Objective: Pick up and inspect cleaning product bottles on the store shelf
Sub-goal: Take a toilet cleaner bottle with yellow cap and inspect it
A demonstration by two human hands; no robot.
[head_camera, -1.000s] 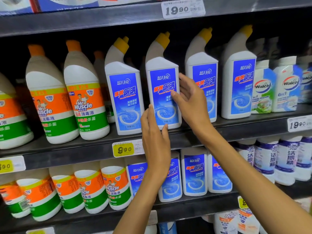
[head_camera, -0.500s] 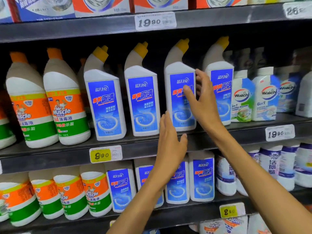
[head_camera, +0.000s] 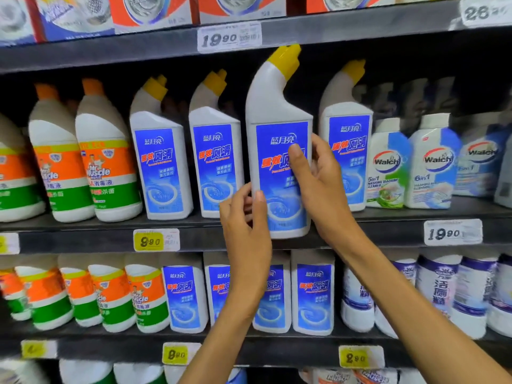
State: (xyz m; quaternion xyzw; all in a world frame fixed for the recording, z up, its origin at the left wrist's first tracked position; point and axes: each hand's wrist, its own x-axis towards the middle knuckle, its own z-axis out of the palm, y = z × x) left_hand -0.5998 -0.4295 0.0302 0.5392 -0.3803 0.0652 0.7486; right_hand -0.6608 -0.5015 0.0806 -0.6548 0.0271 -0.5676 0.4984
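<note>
My right hand (head_camera: 318, 184) grips the blue-labelled toilet cleaner bottle (head_camera: 279, 151) at 3 o'clock, my left hand (head_camera: 246, 217) pinching its lower edge at 8. It is clear of the shelf (head_camera: 83, 239), which I see below it. Matching bottles (head_camera: 210, 167) crowd both sides, Walch cleaners (head_camera: 388, 167) at 3 o'clock.

The white angled-neck plastic toilet-cleaner bottle (head_camera: 278, 151) has a yellow cap and a blue front label with white and red-orange lettering and a pale swirl low down — its white neighbours with yellow caps (head_camera: 162, 162) carry the same label. The rounded white disinfectant bottles (head_camera: 105, 162) at left have orange caps and labels banded orange over green with a yellow strip on top. The dark grey metal shelf (head_camera: 374, 236) bears one yellow price tag (head_camera: 156, 240) and white ones (head_camera: 453, 232) — digits black.
</note>
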